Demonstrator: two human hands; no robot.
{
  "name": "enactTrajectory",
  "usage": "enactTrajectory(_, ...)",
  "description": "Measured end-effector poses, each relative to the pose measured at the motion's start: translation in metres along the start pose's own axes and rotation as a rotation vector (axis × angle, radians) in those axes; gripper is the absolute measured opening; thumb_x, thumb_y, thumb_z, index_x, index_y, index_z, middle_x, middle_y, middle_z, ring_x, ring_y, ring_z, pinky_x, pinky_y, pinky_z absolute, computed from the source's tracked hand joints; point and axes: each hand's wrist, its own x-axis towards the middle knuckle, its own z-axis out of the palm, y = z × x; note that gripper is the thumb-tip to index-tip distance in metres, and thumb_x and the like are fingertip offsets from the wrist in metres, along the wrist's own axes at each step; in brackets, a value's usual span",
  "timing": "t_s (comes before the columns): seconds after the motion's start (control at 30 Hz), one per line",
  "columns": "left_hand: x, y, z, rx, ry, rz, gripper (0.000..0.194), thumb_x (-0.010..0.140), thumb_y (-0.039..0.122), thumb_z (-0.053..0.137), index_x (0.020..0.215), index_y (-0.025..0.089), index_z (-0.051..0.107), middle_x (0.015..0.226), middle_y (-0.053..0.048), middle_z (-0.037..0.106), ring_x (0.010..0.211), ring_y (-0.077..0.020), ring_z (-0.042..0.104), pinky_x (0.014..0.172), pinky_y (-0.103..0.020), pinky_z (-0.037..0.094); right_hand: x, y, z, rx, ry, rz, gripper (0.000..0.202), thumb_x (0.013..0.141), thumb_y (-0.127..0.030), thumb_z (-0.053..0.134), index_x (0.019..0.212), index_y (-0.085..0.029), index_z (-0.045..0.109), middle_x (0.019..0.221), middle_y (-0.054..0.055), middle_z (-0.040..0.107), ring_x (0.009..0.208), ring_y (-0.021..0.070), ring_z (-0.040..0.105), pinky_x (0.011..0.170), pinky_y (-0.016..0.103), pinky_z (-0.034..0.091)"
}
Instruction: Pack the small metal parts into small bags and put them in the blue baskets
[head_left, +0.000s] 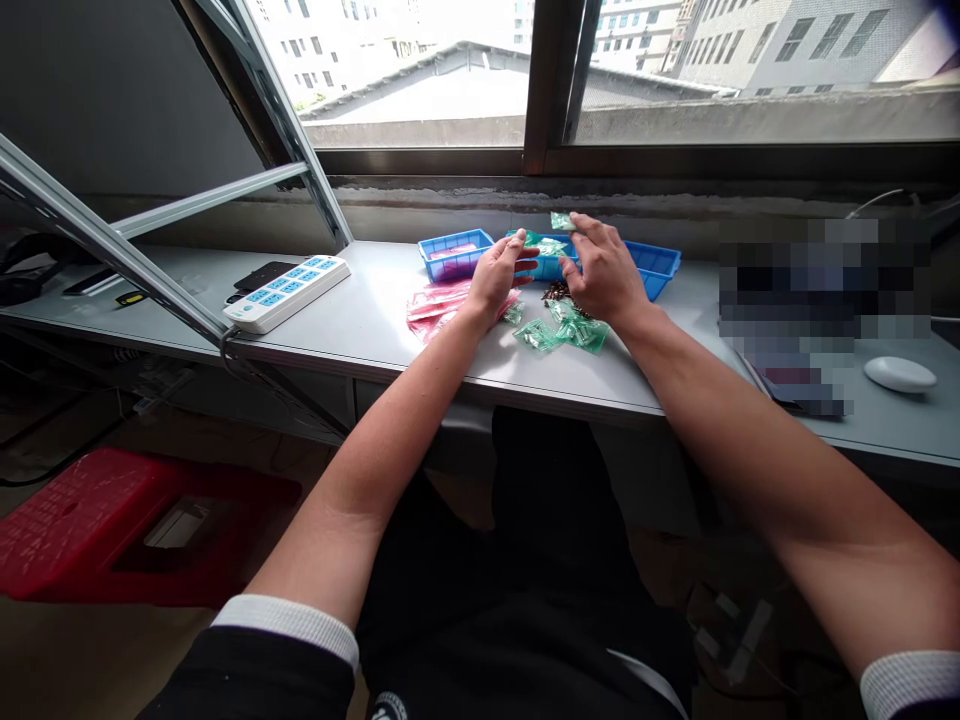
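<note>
My right hand (606,270) is raised above the middle blue basket, pinching a small green zip bag (562,221) at its fingertips. Facing it, my left hand (495,275) hangs with fingers stretched and apart, and nothing shows in it. More green bags lie in the middle blue basket (550,267) between the hands. Below them on the table is a heap of green bags (571,332), with a small pile of dark brown pieces (556,291) partly hidden by my right hand. Pink plastic bags (435,308) lie flat beside and partly under my left hand.
A left blue basket (454,262) holds something pink; a right blue basket (660,268) stands behind my right wrist. On the left are a white power strip (289,293) and a metal frame (169,255). A white mouse (900,375) lies right, beside a blurred-out area. A red stool (82,520) stands below left.
</note>
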Motion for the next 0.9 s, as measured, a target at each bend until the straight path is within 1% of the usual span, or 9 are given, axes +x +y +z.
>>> enactTrajectory(0.07,0.004,-0.004,-0.003,0.026,-0.014,0.018,0.043,0.125,0.068,0.077,0.13,0.025,0.082,0.15,-0.014,0.092,0.145,-0.0349,0.087,0.124,-0.046,0.068,0.005,0.012,0.009,-0.005,-0.063,-0.002,0.056,0.125,-0.032,0.061,0.175,-0.011,0.077,0.205,0.019,0.055,0.195,0.0481,0.044,0.164,0.068,0.033)
enactTrajectory(0.1,0.006,-0.007,-0.005,0.034,-0.032,0.034,0.045,0.124,0.068,0.078,0.129,0.024,0.081,0.15,-0.015,0.092,0.14,-0.0339,0.088,0.119,-0.045,0.069,0.007,0.018,0.014,0.02,-0.079,-0.019,0.055,0.126,-0.03,0.061,0.171,-0.006,0.079,0.201,0.025,0.06,0.194,0.0517,0.046,0.163,0.072,0.033)
enactTrajectory(0.2,0.011,-0.011,-0.008,0.042,-0.065,0.074,0.047,0.122,0.069,0.081,0.128,0.023,0.08,0.148,-0.017,0.091,0.129,-0.0324,0.089,0.107,-0.044,0.07,0.012,0.032,0.026,0.095,0.016,-0.067,0.045,0.118,-0.028,0.073,0.157,-0.012,0.089,0.182,0.027,0.078,0.176,0.0539,0.069,0.156,0.076,0.047)
enactTrajectory(0.33,0.008,-0.006,-0.005,0.078,-0.028,0.055,0.046,0.124,0.071,0.077,0.129,0.025,0.084,0.141,-0.014,0.092,0.137,-0.0343,0.089,0.114,-0.046,0.071,0.012,0.032,0.024,0.138,0.085,-0.127,0.04,0.119,-0.028,0.063,0.135,-0.009,0.095,0.165,0.031,0.087,0.16,0.0556,0.081,0.142,0.078,0.061)
enactTrajectory(0.43,0.003,-0.001,-0.001,0.092,-0.005,0.034,0.041,0.126,0.066,0.077,0.125,0.026,0.086,0.134,-0.013,0.094,0.137,-0.0335,0.089,0.115,-0.045,0.072,0.011,0.023,0.02,0.152,0.039,-0.107,0.045,0.12,-0.028,0.064,0.149,-0.005,0.089,0.158,0.032,0.088,0.15,0.0535,0.085,0.135,0.074,0.065)
enactTrajectory(0.57,-0.001,0.002,0.002,0.106,-0.005,0.037,0.041,0.124,0.066,0.08,0.121,0.026,0.086,0.132,-0.012,0.095,0.134,-0.033,0.089,0.116,-0.046,0.073,0.01,0.021,0.025,0.127,-0.048,-0.089,0.063,0.119,-0.03,0.07,0.175,-0.002,0.074,0.177,0.033,0.079,0.163,0.057,0.077,0.145,0.08,0.055)
enactTrajectory(0.73,0.001,-0.001,-0.001,0.114,-0.022,0.056,0.04,0.128,0.063,0.073,0.123,0.026,0.085,0.138,-0.013,0.094,0.136,-0.0333,0.089,0.115,-0.047,0.072,0.008,0.021,0.023,0.162,0.023,-0.11,0.055,0.118,-0.027,0.07,0.169,-0.006,0.079,0.168,0.032,0.084,0.156,0.0513,0.078,0.14,0.069,0.06)
enactTrajectory(0.83,0.001,0.0,-0.002,0.114,-0.023,0.072,0.039,0.129,0.062,0.071,0.124,0.026,0.083,0.136,-0.011,0.094,0.136,-0.0331,0.089,0.114,-0.047,0.072,0.001,0.01,0.014,0.16,0.074,-0.187,0.044,0.114,-0.026,0.071,0.152,-0.013,0.089,0.151,0.027,0.091,0.142,0.0509,0.082,0.131,0.071,0.064)
enactTrajectory(0.9,0.002,0.0,-0.002,0.122,-0.018,0.083,0.037,0.131,0.059,0.067,0.123,0.027,0.082,0.136,-0.011,0.095,0.134,-0.0315,0.087,0.114,-0.046,0.071,-0.005,0.0,0.01,0.207,0.012,-0.231,0.035,0.113,-0.031,0.077,0.142,-0.022,0.094,0.143,0.019,0.095,0.136,0.0478,0.085,0.131,0.07,0.065)
